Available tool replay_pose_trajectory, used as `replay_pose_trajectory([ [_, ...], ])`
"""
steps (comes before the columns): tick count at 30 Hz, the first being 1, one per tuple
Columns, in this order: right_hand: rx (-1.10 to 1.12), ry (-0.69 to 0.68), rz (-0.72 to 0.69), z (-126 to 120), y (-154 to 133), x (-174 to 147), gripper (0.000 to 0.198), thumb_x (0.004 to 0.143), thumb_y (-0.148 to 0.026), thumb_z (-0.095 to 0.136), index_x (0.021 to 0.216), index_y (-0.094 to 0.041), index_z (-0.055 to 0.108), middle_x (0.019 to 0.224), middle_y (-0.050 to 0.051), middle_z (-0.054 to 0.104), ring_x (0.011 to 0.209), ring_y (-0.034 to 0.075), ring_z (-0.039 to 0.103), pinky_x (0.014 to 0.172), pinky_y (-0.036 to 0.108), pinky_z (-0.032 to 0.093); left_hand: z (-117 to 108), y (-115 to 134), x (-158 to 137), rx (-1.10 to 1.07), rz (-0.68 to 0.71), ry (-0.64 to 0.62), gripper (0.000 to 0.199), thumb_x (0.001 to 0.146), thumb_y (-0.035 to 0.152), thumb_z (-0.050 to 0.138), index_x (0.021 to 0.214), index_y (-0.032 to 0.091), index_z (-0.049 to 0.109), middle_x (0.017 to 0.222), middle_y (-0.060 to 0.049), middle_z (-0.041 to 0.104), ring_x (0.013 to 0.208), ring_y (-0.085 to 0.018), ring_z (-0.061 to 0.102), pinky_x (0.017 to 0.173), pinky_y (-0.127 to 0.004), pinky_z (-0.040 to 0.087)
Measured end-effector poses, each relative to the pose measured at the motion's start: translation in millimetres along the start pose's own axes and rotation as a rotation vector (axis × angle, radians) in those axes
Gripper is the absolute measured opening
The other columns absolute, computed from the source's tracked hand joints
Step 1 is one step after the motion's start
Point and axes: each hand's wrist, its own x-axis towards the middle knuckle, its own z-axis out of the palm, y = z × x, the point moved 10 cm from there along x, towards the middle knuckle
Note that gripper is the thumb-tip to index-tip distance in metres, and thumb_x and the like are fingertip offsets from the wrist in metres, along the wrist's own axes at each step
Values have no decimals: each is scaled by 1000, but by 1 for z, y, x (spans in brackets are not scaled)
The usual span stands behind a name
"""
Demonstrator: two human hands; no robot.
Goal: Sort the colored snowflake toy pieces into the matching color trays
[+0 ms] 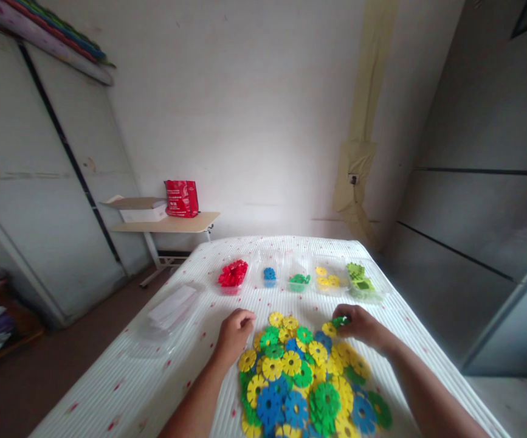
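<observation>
A heap of flower-shaped plastic discs [291,363], yellow, green and blue with notched rims, lies in front of me on the table. At its far right edge, my right hand [357,323] pinches a green notched disc [340,321], partly covered by the fingers. A yellow disc [329,329] lies just beside those fingertips. My left hand [234,333] is at the heap's far left edge, its fingers curled closed; what is inside them, if anything, is hidden.
Behind the heap stands a row of clear tubs with red pieces [233,274], blue discs [269,275], green discs [299,279], yellow discs [327,280] and light green pieces [358,278]. Clear plastic bags [174,307] lie left. A side table [190,223] holds a red bag [182,199].
</observation>
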Motion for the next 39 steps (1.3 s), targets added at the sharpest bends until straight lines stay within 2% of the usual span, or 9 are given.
replay_pose_trajectory([
  [10,-41,127,49,-23,16,5,15,50,-21,59,60,-19,48,55,-6,48,55,9,40,52,23,31,0,0,0,-5,-3,1,16,66,18,49,70,18,65,73,-3,67,71,-16,61,68,-25,48],
  [15,-18,115,124,-23,21,1,16,49,-24,57,64,-19,53,53,-5,50,50,9,37,47,22,26,-1,-1,0,-8,-3,9,16,65,18,50,70,18,65,72,-2,67,70,-16,61,67,-25,48],
  [20,56,102,154,-22,26,0,18,50,-32,54,63,-20,48,48,-6,45,44,7,34,44,22,23,-1,-1,0,-11,-4,10,16,65,18,50,70,18,65,73,-2,67,71,-16,62,68,-26,48],
  [24,65,88,167,-25,29,-2,15,51,-30,52,61,-20,47,46,-6,43,43,8,35,44,23,24,0,0,0,-9,-7,2,16,65,18,50,70,17,66,73,-3,67,71,-17,62,69,-26,48],
  [30,54,133,132,-37,24,-4,17,51,-29,55,63,-19,51,53,-4,50,50,10,40,48,23,28,0,0,0,-6,-12,1,16,65,18,50,69,18,66,72,-2,68,72,-17,62,69,-25,48],
  [34,34,186,100,-46,19,-5,18,51,-30,58,61,-20,48,62,-1,57,52,11,42,49,24,29,0,0,1,1,-11,4,17,65,19,50,70,18,66,72,-2,68,72,-17,62,69,-25,48],
  [39,24,282,58,-51,15,-3,22,53,-31,60,57,-21,41,49,-7,43,48,9,36,46,23,27,1,0,1,8,1,3,18,65,19,49,70,18,66,72,-2,67,71,-17,62,69,-26,48],
])
